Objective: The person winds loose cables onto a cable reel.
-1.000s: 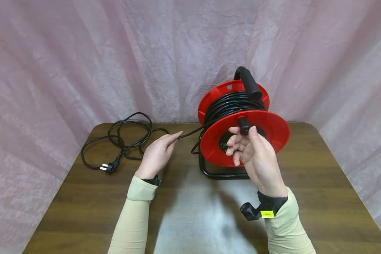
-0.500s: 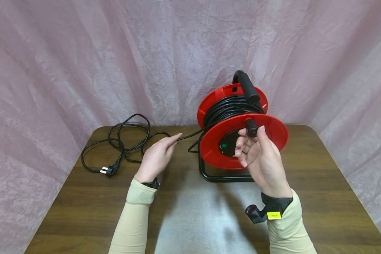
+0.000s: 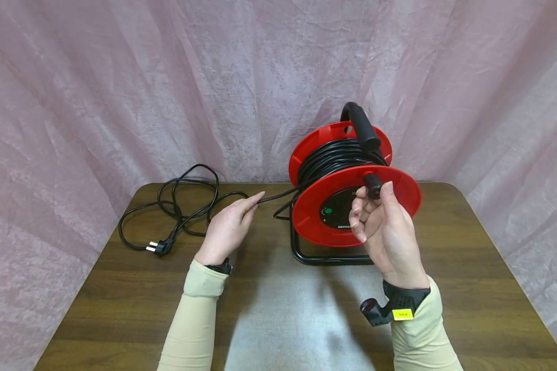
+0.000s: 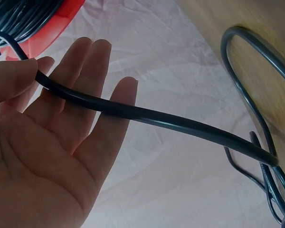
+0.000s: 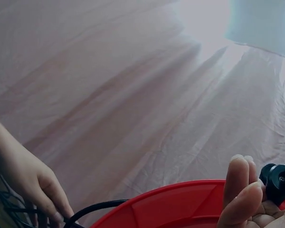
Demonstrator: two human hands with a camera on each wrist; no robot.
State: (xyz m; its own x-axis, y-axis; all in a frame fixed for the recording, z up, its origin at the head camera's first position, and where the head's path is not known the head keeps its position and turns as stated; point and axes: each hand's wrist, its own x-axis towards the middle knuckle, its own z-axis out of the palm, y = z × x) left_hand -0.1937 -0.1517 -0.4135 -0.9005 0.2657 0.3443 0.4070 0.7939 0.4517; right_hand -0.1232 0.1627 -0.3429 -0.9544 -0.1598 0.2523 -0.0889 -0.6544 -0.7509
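Note:
A cable reel point(image 3: 315, 226) with red flanges stands at the back, right of centre, wound with black cable point(image 3: 336, 157). My right hand point(image 3: 390, 239) pinches the black crank knob point(image 3: 373, 184) on its front flange between thumb and index finger, the other fingers loosely bent below. The right wrist view shows that knob point(image 5: 277, 183) at its right edge. To the left of the reel, my left hand point(image 3: 227, 229) holds the loose cable point(image 4: 166, 121) between thumb and index finger. The cable runs across the other, nearly straight fingers, palm turned away from the head camera.
Loose cable loops point(image 3: 213, 198) lie on the table's back left, ending in a plug point(image 3: 161, 246). The reel rests on a black tube frame point(image 3: 325, 259) with a carrying handle point(image 3: 364, 126) on top. A pink curtain point(image 3: 260, 77) hangs behind the wooden table point(image 3: 120, 319).
My right hand and the crank knob have moved to the right, and the reel's front flange has turned slightly. My left hand has stayed almost still on the cable.

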